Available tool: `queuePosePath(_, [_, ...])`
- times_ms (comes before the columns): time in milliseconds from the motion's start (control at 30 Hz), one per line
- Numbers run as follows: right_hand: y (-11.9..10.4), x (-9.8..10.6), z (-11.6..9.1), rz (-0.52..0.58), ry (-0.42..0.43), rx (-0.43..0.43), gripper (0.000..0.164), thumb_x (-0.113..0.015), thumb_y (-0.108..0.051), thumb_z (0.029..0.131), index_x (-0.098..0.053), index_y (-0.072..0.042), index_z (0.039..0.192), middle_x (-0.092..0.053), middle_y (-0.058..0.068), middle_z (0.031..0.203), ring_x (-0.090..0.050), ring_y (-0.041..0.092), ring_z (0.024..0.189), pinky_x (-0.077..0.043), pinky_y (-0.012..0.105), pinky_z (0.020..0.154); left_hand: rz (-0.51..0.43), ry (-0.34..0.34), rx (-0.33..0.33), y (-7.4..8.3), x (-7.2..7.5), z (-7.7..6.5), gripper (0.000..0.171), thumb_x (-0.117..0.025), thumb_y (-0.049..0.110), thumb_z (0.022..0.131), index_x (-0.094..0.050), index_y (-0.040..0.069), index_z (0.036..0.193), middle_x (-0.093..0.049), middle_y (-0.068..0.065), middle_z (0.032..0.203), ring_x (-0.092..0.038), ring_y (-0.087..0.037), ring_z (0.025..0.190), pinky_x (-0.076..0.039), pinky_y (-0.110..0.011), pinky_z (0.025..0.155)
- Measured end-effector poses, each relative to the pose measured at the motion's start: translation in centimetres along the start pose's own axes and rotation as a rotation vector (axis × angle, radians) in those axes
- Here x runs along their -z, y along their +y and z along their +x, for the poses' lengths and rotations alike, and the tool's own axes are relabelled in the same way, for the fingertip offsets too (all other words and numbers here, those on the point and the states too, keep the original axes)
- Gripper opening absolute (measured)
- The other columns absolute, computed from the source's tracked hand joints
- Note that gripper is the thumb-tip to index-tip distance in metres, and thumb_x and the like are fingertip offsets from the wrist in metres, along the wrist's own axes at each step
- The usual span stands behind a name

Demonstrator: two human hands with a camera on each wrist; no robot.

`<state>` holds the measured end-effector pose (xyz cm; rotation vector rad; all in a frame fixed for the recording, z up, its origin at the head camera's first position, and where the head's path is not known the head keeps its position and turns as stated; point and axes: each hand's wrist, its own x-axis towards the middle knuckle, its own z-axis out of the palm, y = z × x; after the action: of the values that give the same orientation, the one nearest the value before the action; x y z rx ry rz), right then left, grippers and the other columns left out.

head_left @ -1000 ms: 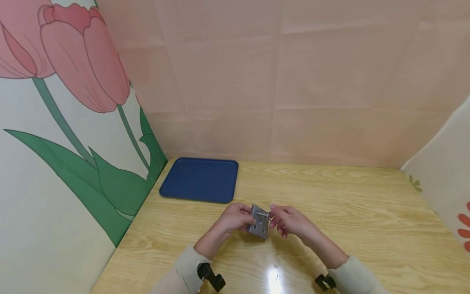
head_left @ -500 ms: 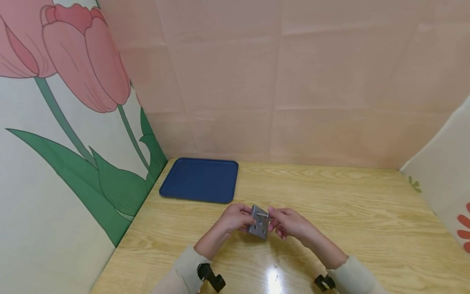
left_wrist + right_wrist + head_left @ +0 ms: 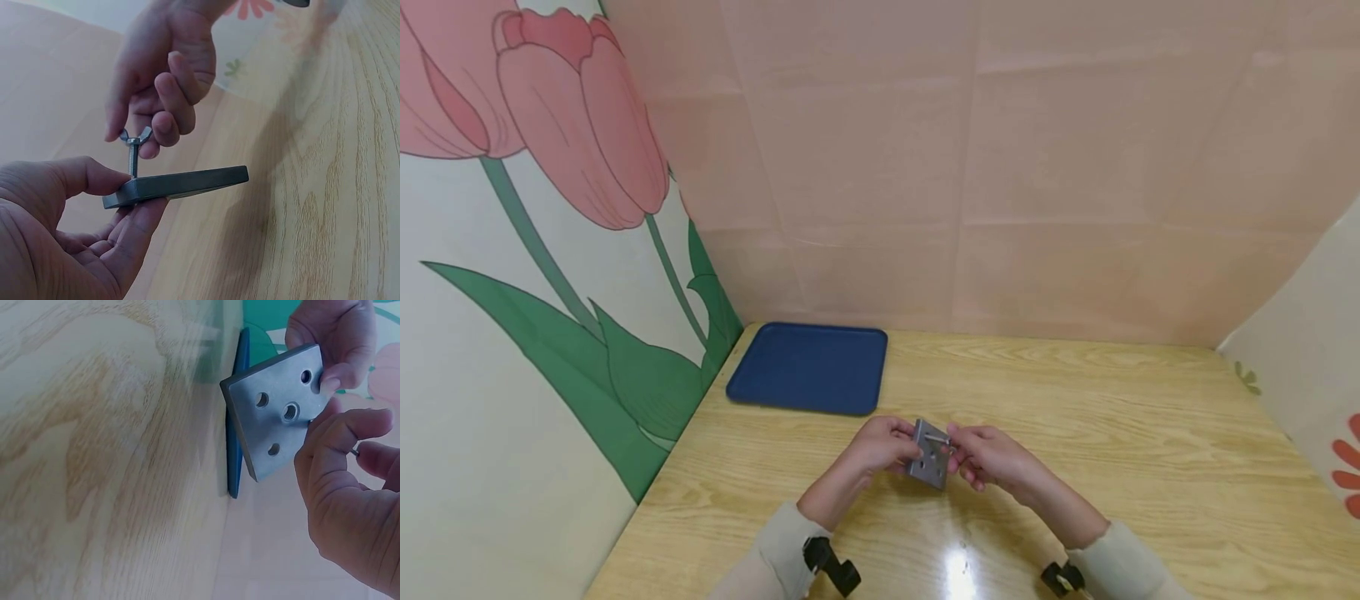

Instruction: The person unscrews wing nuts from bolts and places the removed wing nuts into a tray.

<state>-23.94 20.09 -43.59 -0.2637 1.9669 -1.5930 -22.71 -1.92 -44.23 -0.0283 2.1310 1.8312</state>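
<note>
My left hand (image 3: pixel 880 447) grips a grey metal plate (image 3: pixel 929 475) by one end, thumb on one face and fingers beneath, as the left wrist view shows. Several round holes pierce the plate (image 3: pixel 257 428). From the corner near my left thumb a wing bolt (image 3: pixel 133 159) sticks out, its threaded shank partly exposed between plate and wings. My right hand (image 3: pixel 992 454) pinches the wings between thumb and index finger, the other fingers loosely curled. In the right wrist view the right fingers hide most of the bolt. The plate is held tilted above the table.
A blue tray (image 3: pixel 808 368) lies on the wooden table (image 3: pixel 1075 417) at the back left. Behind stands a pinkish wall covering (image 3: pixel 1000 167), with a tulip-printed panel (image 3: pixel 550 333) along the left. Black wrist cameras sit on both sleeves.
My right fingers have shifted slightly around the wings, closing in from a looser spread. The left hand and plate have stayed nearly still. The head view has turned slightly left.
</note>
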Motion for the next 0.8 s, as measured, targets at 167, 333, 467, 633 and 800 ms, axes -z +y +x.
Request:
queuePosePath(167, [-0.2, -0.2, 0.0, -0.103, 0.049, 0.037, 0.048, -0.053, -0.042, 0.105, -0.062, 0.005, 0.107, -0.065, 0.009, 0.084, -0.050, 0.011, 0.059, -0.045, 0.024, 0.051, 0.006, 0.003, 0.005, -0.1, 0.1, 0.0, 0.034, -0.071, -0.001, 0.081, -0.065, -0.004, 0.115, -0.071, -0.009, 0.092, -0.068, -0.020, 0.075, -0.059, -0.040, 0.066])
queuePosePath(333, [-0.5, -0.6, -0.3, -0.450, 0.177, 0.223, 0.028, -0.066, -0.032, 0.099, -0.064, -0.005, 0.105, -0.064, 0.003, 0.081, -0.053, 0.011, 0.059, -0.049, 0.028, 0.050, 0.005, 0.001, 0.012, -0.1, 0.3, 0.0, 0.033, -0.072, 0.000, 0.082, -0.065, -0.004, 0.115, -0.070, -0.009, 0.093, -0.067, -0.019, 0.076, -0.058, -0.037, 0.064])
queuePosePath(467, [-0.5, -1.0, -0.5, -0.759, 0.261, 0.466, 0.017, -0.074, -0.015, 0.093, -0.065, -0.007, 0.105, -0.064, -0.005, 0.080, -0.054, 0.003, 0.063, -0.048, 0.022, 0.052, -0.005, 0.000, 0.003, -0.1, 0.4, 0.0, 0.033, -0.071, -0.001, 0.082, -0.065, -0.005, 0.113, -0.070, -0.009, 0.092, -0.067, -0.018, 0.076, -0.057, -0.034, 0.061])
queuePosePath(633, [0.1, -1.3, -0.4, -1.004, 0.317, 0.703, 0.026, -0.079, -0.004, 0.086, -0.065, -0.007, 0.108, -0.069, -0.001, 0.087, -0.062, 0.006, 0.071, -0.050, 0.020, 0.055, -0.013, 0.000, -0.003, -0.2, 0.5, 0.1, 0.032, -0.071, -0.002, 0.081, -0.065, -0.006, 0.113, -0.070, -0.009, 0.090, -0.066, -0.017, 0.076, -0.055, -0.031, 0.060])
queuePosePath(800, [0.2, -1.3, -0.5, -1.012, 0.321, 0.698, 0.031, -0.079, -0.009, 0.087, -0.064, -0.007, 0.115, -0.071, 0.001, 0.090, -0.064, 0.007, 0.070, -0.050, 0.019, 0.055, -0.002, 0.002, 0.005, -0.3, 0.5, 0.0, 0.032, -0.071, -0.001, 0.082, -0.065, -0.005, 0.113, -0.070, -0.009, 0.091, -0.066, -0.017, 0.076, -0.057, -0.034, 0.061])
